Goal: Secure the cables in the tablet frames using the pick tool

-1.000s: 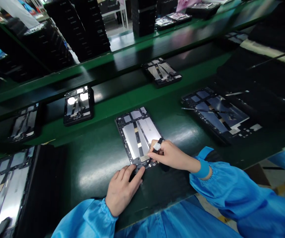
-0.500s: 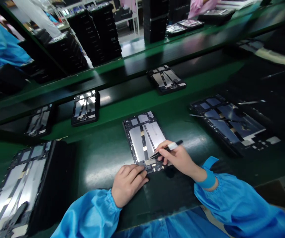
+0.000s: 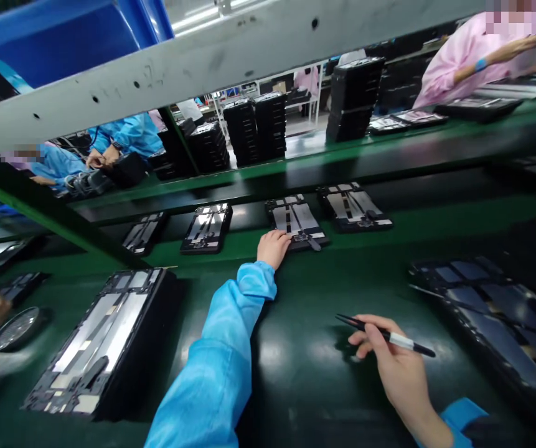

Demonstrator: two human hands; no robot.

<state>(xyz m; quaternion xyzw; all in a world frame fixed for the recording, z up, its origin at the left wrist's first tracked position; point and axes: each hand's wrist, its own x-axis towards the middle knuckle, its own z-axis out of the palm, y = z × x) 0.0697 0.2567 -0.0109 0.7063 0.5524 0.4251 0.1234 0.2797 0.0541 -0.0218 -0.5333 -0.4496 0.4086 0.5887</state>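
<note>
On the green surface (image 3: 324, 386), the left hand (image 3: 274, 249) lay open against the edge of a tablet frame (image 3: 293, 218). The right hand (image 3: 398, 367) held black tweezers (image 3: 384, 333) in narrow grip, well apart from frame. Stacked black frames (image 3: 354, 99) stood beyond.

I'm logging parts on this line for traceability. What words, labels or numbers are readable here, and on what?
None are readable. The white band on the black pointed tool in the right hand shows no legible marking, and any marks on the tablet housing are too small to read.
</note>
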